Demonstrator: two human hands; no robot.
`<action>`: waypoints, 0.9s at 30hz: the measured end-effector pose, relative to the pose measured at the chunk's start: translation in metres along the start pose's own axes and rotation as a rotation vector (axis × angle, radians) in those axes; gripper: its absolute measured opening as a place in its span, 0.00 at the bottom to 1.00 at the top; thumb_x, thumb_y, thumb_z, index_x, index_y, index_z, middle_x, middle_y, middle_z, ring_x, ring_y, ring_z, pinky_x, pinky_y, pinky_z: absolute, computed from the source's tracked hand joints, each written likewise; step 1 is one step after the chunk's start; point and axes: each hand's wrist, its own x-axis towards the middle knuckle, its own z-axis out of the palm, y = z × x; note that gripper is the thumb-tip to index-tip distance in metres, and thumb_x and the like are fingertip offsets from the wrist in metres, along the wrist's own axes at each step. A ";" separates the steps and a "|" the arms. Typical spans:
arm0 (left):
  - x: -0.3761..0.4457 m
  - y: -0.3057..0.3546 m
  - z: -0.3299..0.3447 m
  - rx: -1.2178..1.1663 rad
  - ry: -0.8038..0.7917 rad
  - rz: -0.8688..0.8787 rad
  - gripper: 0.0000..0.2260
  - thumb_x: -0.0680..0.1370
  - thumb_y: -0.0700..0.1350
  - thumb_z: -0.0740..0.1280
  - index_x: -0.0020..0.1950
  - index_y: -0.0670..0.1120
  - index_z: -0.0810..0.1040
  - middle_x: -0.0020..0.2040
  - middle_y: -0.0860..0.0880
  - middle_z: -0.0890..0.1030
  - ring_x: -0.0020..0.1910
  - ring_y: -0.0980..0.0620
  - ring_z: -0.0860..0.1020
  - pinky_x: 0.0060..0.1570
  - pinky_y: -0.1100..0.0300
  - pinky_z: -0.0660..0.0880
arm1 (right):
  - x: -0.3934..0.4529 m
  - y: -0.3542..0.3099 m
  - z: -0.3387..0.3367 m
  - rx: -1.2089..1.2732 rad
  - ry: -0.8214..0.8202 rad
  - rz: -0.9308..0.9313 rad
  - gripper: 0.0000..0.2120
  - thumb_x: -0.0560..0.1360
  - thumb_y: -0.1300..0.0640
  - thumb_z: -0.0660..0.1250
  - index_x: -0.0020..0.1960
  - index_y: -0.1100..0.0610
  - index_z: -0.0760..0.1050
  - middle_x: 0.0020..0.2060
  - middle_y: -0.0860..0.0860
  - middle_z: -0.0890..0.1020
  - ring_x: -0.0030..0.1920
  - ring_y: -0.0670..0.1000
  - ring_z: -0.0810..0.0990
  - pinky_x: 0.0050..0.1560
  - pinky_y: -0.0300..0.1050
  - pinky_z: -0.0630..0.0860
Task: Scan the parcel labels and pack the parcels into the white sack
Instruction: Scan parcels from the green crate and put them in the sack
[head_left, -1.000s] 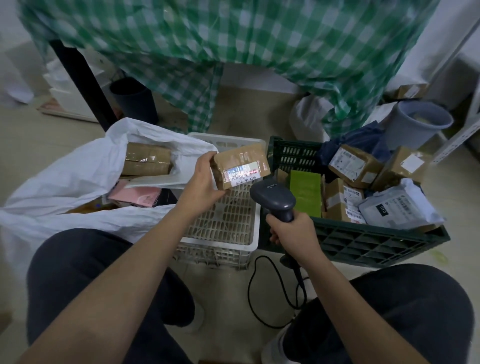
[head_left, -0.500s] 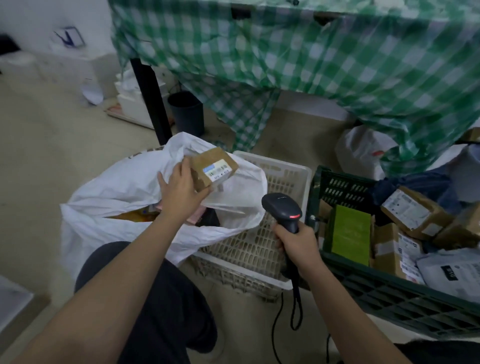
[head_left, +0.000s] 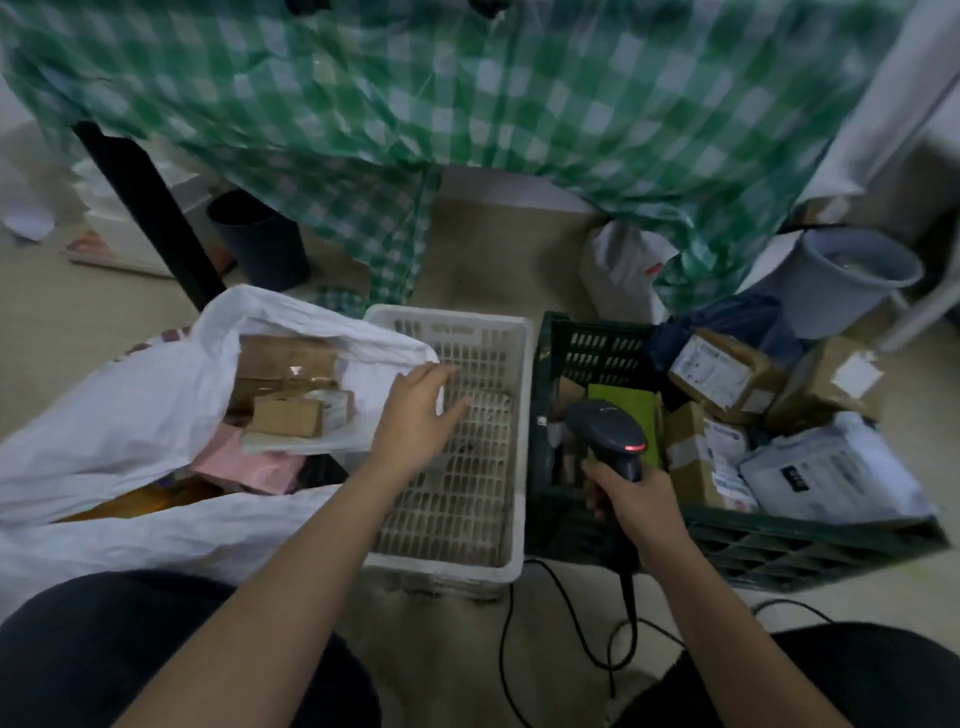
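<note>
Left hand (head_left: 421, 415) spread empty beside the white sack (head_left: 130, 415); right hand (head_left: 631, 501) grips the scanner (head_left: 608, 434).

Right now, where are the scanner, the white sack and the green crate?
scanner (head_left: 608, 423), head view, top of its head.
white sack (head_left: 130, 410), head view, left wall.
green crate (head_left: 810, 545), head view, front wall.

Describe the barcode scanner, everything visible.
The barcode scanner is a dark grey, plastic-looking handheld with a rounded head and a red light glowing at its front edge. The right hand grips its handle, holding it over the green crate. A black cable trails from its base onto the floor.
</note>
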 end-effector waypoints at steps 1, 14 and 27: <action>0.004 0.013 0.015 -0.017 -0.027 0.023 0.19 0.79 0.49 0.66 0.69 0.45 0.73 0.67 0.46 0.74 0.67 0.46 0.70 0.66 0.55 0.64 | 0.003 0.003 -0.016 0.007 0.033 0.019 0.08 0.75 0.62 0.69 0.38 0.62 0.75 0.28 0.56 0.78 0.28 0.51 0.75 0.30 0.43 0.72; 0.039 0.215 0.210 -0.289 -0.578 0.113 0.19 0.80 0.49 0.65 0.70 0.47 0.70 0.65 0.48 0.75 0.62 0.50 0.74 0.56 0.59 0.72 | 0.043 0.019 -0.201 0.343 0.743 -0.023 0.07 0.73 0.58 0.69 0.37 0.52 0.73 0.34 0.51 0.77 0.38 0.52 0.75 0.42 0.48 0.69; 0.066 0.284 0.326 -0.354 -0.772 0.082 0.24 0.80 0.44 0.64 0.74 0.53 0.63 0.69 0.48 0.72 0.68 0.47 0.71 0.65 0.49 0.70 | 0.101 0.047 -0.257 0.403 0.826 0.026 0.05 0.68 0.53 0.68 0.43 0.52 0.76 0.35 0.47 0.78 0.42 0.52 0.74 0.46 0.48 0.71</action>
